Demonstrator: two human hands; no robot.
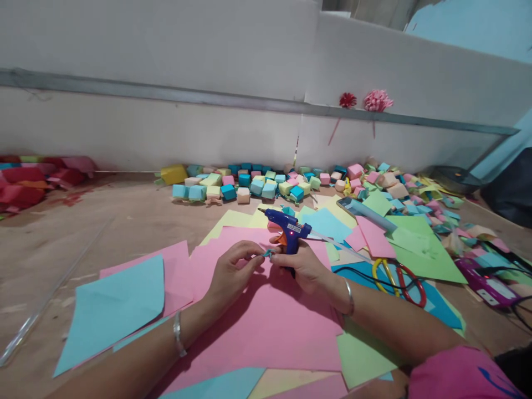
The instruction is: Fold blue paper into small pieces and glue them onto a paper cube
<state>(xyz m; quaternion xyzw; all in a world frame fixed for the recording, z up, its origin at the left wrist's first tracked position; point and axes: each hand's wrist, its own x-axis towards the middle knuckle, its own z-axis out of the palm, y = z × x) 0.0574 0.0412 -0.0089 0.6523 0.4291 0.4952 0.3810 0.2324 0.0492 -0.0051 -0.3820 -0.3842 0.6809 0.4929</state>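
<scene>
My right hand (302,265) is wrapped round the handle of a blue hot glue gun (287,223), whose nozzle points up and to the left. A clear glue stick (338,244) sticks out of its back end. My left hand (238,267) pinches a small teal piece of folded paper (268,253) between thumb and fingertips. The right thumb reaches to the other side of that piece and seems to touch it. Beneath both hands lie large pink paper sheets (266,338).
Several small folded paper cubes (243,195) line the wall. Scissors (399,284), a phone (351,209) and a purple power strip (488,284) with black cords lie to the right. A blue sheet (120,310) is at left. Red paper pieces (25,185) sit far left.
</scene>
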